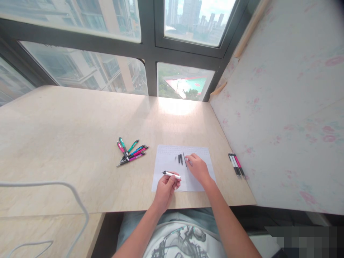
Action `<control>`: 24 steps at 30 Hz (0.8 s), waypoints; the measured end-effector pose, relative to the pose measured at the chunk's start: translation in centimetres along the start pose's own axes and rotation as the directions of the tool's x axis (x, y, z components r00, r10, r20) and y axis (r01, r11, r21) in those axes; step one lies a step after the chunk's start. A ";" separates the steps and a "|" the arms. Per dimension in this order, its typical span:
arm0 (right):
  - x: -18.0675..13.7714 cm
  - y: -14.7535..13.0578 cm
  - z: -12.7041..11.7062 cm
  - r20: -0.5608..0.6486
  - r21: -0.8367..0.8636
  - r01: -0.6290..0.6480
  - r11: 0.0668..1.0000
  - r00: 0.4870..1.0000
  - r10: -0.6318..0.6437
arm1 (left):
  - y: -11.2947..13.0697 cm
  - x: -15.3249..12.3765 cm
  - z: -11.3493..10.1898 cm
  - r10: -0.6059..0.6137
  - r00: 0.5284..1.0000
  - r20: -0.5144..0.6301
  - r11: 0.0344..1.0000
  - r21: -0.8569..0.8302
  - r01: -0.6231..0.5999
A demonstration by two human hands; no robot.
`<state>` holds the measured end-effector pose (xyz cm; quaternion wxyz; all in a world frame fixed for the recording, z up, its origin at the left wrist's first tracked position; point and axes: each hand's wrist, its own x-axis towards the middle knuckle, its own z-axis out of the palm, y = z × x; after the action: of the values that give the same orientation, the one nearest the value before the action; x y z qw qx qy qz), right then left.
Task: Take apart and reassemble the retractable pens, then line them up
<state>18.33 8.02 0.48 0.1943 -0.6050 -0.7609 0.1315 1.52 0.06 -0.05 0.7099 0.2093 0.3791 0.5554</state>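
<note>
Between the thumb and fingers of my left hand (pixel 167 187) is a white pen barrel (pixel 172 175) with a dark clip end, held above the paper's lower part. My right hand (pixel 198 166) is on the right half of the written sheet of paper (pixel 163 161), fingertips drawn together; what they pinch, if anything, is too small to make out. Just left of those fingertips lies a thin dark refill (pixel 184 160). Beside it are two short black grips (pixel 180 159) and a tiny pen part (pixel 175 157).
Several coloured pens (pixel 133 152) lie in a loose pile left of the paper. A row of white and pink pens (pixel 237 165) lies near the wall (pixel 282 125). A white cable (pixel 72 188) arches at the lower left. Windows (pixel 150 50) border the table's (pixel 88 136) far edge.
</note>
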 end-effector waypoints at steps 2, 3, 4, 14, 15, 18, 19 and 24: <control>-0.1 -0.1 -0.1 0.003 -0.018 0.006 1.000 1.000 -0.006 | 0.0 0.0 0.0 0.000 1.000 0.005 1.000 -0.006 0.000; -0.1 -0.2 -0.1 0.003 -0.029 0.009 1.000 1.000 -0.009 | 0.0 0.0 0.1 0.000 1.000 0.007 1.000 -0.011 0.000; -0.1 -0.2 -0.1 -0.001 -0.039 0.012 0.999 1.000 -0.012 | 0.1 0.0 0.1 -0.001 1.000 0.005 1.000 -0.014 0.001; -1.4 0.4 -0.1 -0.142 0.324 -0.051 0.945 0.985 0.102 | 0.4 -0.2 0.3 -0.015 1.000 -0.020 0.999 -0.041 0.015; -1.8 0.2 -0.2 -0.135 0.418 -0.091 0.904 0.978 0.160 | 0.5 -0.2 0.3 -0.022 0.999 -0.024 0.999 -0.049 0.021; -3.6 -0.9 -0.5 -0.015 0.636 -0.222 0.739 0.954 0.299 | 0.6 -0.1 0.2 -0.042 0.999 -0.031 0.997 -0.066 0.040; -4.2 -1.4 -0.6 0.035 0.677 -0.249 0.693 0.951 0.307 | 0.6 -0.1 0.2 -0.042 0.999 -0.029 0.997 -0.068 0.040; -6.6 -3.6 -1.0 0.185 0.799 -0.303 0.520 0.946 0.267 | 0.5 0.0 0.1 -0.029 0.999 -0.020 0.999 -0.034 0.028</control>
<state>16.90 0.73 2.03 0.4125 -0.5594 -0.5071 0.5097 1.34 0.22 0.36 0.7173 0.1864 0.3800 0.5535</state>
